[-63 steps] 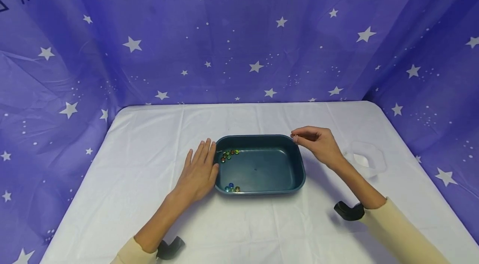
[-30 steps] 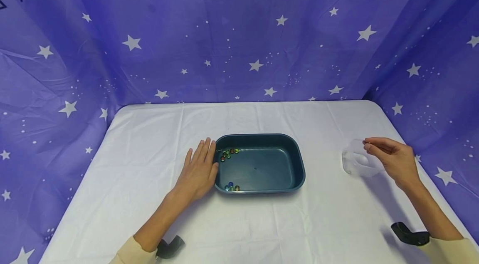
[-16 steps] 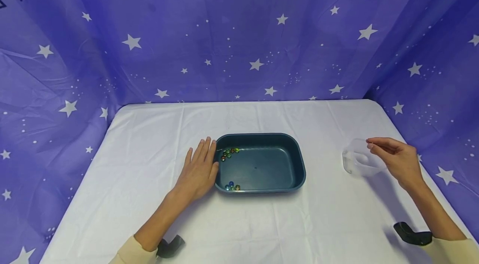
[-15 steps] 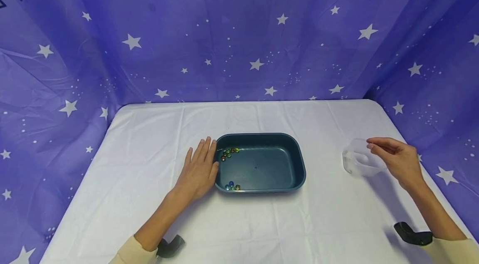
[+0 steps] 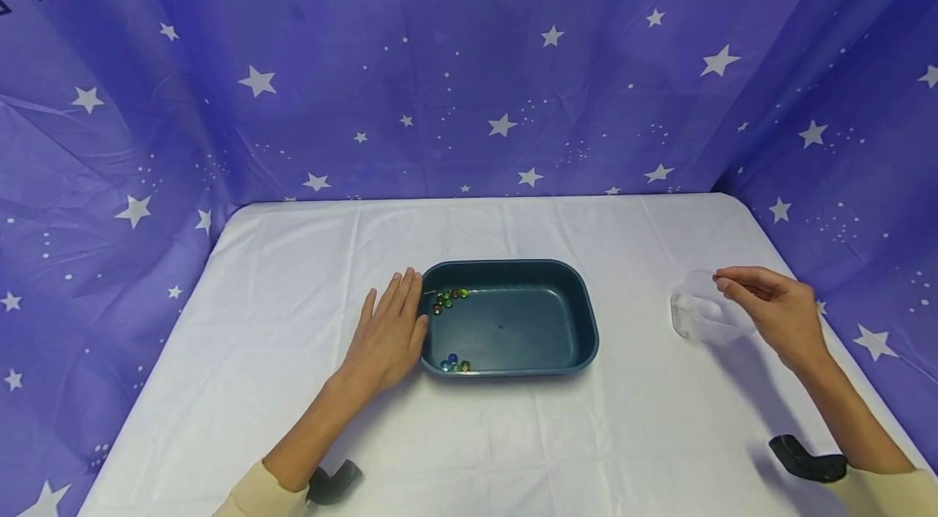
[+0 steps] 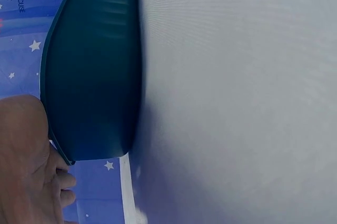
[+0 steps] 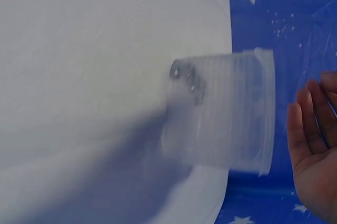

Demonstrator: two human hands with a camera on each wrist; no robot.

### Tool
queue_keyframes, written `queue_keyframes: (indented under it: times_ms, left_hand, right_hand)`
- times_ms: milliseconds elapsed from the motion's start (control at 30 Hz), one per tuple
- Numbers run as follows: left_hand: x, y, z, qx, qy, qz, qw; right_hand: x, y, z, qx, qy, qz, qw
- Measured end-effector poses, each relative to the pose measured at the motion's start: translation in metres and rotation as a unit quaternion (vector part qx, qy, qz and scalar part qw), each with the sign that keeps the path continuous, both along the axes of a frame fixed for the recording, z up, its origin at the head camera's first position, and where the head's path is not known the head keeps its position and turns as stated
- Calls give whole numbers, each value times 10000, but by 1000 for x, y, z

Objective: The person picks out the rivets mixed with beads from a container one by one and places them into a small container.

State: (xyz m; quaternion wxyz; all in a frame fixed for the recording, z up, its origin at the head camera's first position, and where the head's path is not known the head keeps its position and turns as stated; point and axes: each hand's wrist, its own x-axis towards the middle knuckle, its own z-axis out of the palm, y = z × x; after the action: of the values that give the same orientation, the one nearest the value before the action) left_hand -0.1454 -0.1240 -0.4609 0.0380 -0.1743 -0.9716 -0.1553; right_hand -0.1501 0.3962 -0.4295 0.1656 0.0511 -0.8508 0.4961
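A dark teal plastic tub (image 5: 528, 326) stands mid-table. Several glass marbles (image 5: 437, 308) lie in its far left corner, and several more, including a blue marble (image 5: 453, 358), in the near left one. My left hand (image 5: 384, 338) rests with fingers straight along the tub's left rim. To the right stands a clear plastic cup (image 5: 707, 330) with several small grey balls (image 7: 192, 79) at its bottom. My right hand (image 5: 784, 317) is above the cup's opening, thumb and fingertips pinching a tiny reddish marble (image 5: 715, 278), mostly hidden. The right wrist view is blurred.
A white cloth (image 5: 550, 435) covers the table. Behind and beside it hangs a purple curtain (image 5: 440, 77) with white stars. Dark curved wrist mounts (image 5: 806, 460) stick out near both cream sleeves.
My right hand has moved right from the tub's far right corner to over the cup, and has barely shifted in the last half second. The left hand stays at the rim.
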Motion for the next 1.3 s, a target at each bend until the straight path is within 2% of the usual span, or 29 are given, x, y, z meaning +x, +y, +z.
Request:
queue_keyframes:
  times_ms: [167,400,800,1033,1300]
  left_hand:
    - [1,-1,-1,-33,-36,41,10000]
    - [3,0,1,-102,-48,221,9997]
    - [4,0,0,-162,-66,233,9996]
    - [4,-2,-1,-168,-105,230,9995]
    - [3,-3,-1,-116,-228,210,9995]
  right_hand:
    - [0,-18,9,114,128,317,9994]
    - [-1,-43,18,430,101,524,9976]
    - [-15,-106,29,231,42,1397,9899]
    - [-29,-160,29,24,-97,2085,9780]
    - [-44,-215,22,-388,-491,2911,9546]
